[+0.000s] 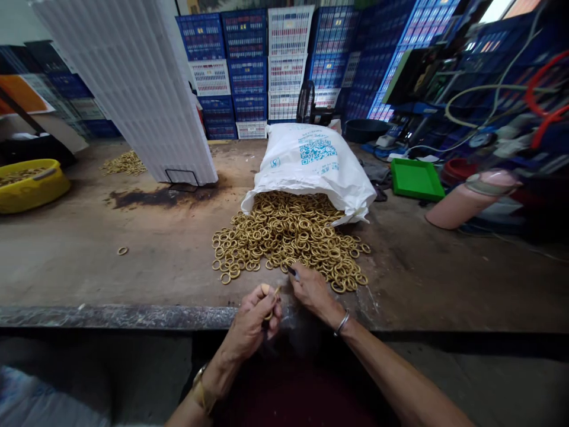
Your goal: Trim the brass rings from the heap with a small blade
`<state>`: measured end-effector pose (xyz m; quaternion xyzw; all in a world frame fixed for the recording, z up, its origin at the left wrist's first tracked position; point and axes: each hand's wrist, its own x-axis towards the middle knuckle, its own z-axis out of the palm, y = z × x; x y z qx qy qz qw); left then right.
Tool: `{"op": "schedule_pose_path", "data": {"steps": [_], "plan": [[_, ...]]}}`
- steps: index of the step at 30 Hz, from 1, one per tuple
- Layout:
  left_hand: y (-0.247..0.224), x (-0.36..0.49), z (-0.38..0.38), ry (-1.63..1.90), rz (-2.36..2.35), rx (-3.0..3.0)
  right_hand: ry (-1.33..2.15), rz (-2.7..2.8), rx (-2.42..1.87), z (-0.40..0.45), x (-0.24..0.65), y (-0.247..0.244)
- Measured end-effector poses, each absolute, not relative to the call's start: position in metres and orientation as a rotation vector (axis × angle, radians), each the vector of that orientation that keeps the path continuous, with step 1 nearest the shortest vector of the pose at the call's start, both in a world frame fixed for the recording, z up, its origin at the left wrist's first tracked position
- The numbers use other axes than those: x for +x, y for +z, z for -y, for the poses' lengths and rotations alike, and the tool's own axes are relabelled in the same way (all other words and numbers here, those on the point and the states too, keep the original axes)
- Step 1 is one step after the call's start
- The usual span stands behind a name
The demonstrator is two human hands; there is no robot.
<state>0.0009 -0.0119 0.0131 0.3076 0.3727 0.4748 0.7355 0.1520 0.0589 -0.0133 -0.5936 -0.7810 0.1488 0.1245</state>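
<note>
Between the thumb and fingers of my left hand (258,315) is a brass-coloured ring (269,316), held just above the table's front edge. My right hand (311,292) is closed at the near side of a heap of similar rings (288,234). A small dark, pointed thing (292,271) sticks out at its fingertips; its kind is not clear. The heap spills from the mouth of a white woven sack (306,160) lying on its side. One loose ring (122,251) lies apart on the left.
The wooden table (169,267) carries a yellow basin (35,187) and a white ribbed panel (133,89) at left. On the right are a green tray (416,179), a pink bottle (471,198) and hoses. Stacked blue and white crates (244,77) stand behind.
</note>
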Motion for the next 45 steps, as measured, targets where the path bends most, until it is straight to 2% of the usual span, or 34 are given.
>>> {"op": "schedule_pose_path", "data": {"steps": [13, 22, 33, 41, 45], "plan": [[-0.006, -0.011, 0.001, 1.135, -0.904, 0.474, 0.352, 2.167, -1.927, -0.077, 0.147, -0.014], [-0.007, -0.016, -0.003, 1.091, -0.810, 0.355, 0.444, 2.069, -1.779, -0.078, 0.153, -0.021], [-0.009, -0.011, -0.008, 1.082, -0.793, 0.255, 0.814, 1.770, -1.418, -0.067, 0.158, -0.019], [-0.008, -0.001, -0.008, 1.072, -0.903, 0.348, 1.542, 1.111, -1.211, -0.049, 0.141, -0.007], [-0.009, 0.001, -0.008, 1.087, -0.872, 0.364, 1.745, 0.942, -1.063, -0.041, 0.134, -0.002]]}}
